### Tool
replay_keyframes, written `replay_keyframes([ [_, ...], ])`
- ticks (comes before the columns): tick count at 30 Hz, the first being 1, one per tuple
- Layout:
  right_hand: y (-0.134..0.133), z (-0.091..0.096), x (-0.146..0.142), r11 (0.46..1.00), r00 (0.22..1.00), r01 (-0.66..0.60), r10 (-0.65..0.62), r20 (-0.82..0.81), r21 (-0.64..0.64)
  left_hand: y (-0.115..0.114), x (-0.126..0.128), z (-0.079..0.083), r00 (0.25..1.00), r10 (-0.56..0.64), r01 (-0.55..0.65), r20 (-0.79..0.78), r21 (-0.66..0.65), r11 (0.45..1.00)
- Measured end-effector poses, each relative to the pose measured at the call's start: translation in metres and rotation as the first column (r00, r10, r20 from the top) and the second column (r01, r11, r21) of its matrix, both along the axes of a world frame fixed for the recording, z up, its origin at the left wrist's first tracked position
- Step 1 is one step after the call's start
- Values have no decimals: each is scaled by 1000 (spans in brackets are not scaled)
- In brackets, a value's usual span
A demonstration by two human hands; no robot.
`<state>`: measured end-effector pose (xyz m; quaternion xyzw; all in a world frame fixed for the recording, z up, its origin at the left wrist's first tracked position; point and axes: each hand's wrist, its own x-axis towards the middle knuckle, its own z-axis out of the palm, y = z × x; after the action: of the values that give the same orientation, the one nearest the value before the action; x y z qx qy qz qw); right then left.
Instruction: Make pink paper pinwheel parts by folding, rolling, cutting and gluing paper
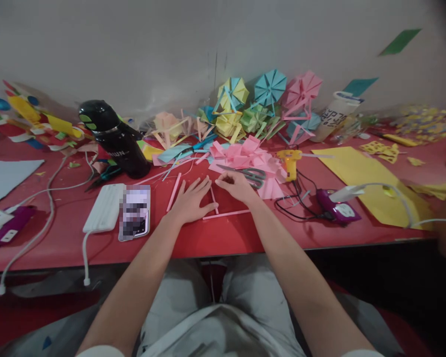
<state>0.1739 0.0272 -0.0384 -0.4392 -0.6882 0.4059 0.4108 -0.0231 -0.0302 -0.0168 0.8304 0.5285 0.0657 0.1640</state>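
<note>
My left hand lies palm down on the red table with its fingers spread. Its thumb rests by the lower end of a thin upright pink paper strip. That strip meets a longer pink paper stick lying crosswise nearer the table edge. Another pink stick lies slanted to the left of this hand. My right hand is closed in a pinch near the strip's upper end; whatever is between its fingertips is hidden. Just behind it are grey-handled scissors on a heap of folded pink paper.
Folded paper umbrellas line the wall. A yellow glue gun, a purple power socket and yellow sheets stand right. A black bottle, a phone and a white power bank are left, with trailing cables.
</note>
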Motion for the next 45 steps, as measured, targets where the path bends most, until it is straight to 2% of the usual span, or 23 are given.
replay_keyframes([
  [5, 0, 1, 0, 1000, 1000, 10, -10, -9, -4, 0, -2, -1, 996, 17, -19, 89, 19, 1000],
  [8, 0, 3, 0, 999, 999, 32, -32, 5, -7, 0, -5, -2, 969, 63, -100, 241, 145, 984],
  [10, 0, 4, 0, 999, 999, 45, -45, 19, -22, -1, -7, -1, 926, 190, -278, 325, 249, 928],
  [13, 0, 5, 0, 998, 998, 57, -57, 13, -28, -3, -12, 1, 819, 443, -555, 363, 311, 771],
  [15, -1, 5, 0, 997, 997, 72, -72, -9, -30, -5, -15, 2, 770, 541, -634, 339, 309, 709],
  [18, -1, 5, -1, 992, 992, 120, -122, -38, -50, -5, -18, 2, 737, 611, -675, 289, 281, 682],
  [25, 2, 5, -2, 979, 975, 195, -199, -96, -53, -3, -23, 2, 721, 627, -686, 295, 179, 705],
  [28, 3, 5, -3, 976, 969, 210, -216, -121, -66, 0, -26, -2, 697, 595, -690, 401, 149, 708],
  [30, 4, 4, -3, 975, 965, 212, -220, -141, -68, 3, -28, -7, 672, 527, -673, 520, 133, 727],
  [32, 4, 5, -3, 975, 964, 212, -220, -151, -68, 7, -29, -12, 615, 443, -642, 652, 90, 761],
  [34, 3, 5, -3, 977, 966, 205, -212, -147, -65, 9, -28, -16, 526, 381, -598, 760, 11, 802],
  [37, 3, 7, -4, 981, 971, 187, -193, -138, -51, 11, -25, -16, 386, 381, -494, 840, -161, 854],
  [40, 3, 7, -4, 982, 972, 183, -188, -141, -47, 10, -23, -13, 277, 426, -410, 862, -295, 863],
  [45, 1, 8, -4, 984, 975, 166, -173, -137, -59, 8, -22, -8, 143, 441, -316, 886, -381, 869],
])
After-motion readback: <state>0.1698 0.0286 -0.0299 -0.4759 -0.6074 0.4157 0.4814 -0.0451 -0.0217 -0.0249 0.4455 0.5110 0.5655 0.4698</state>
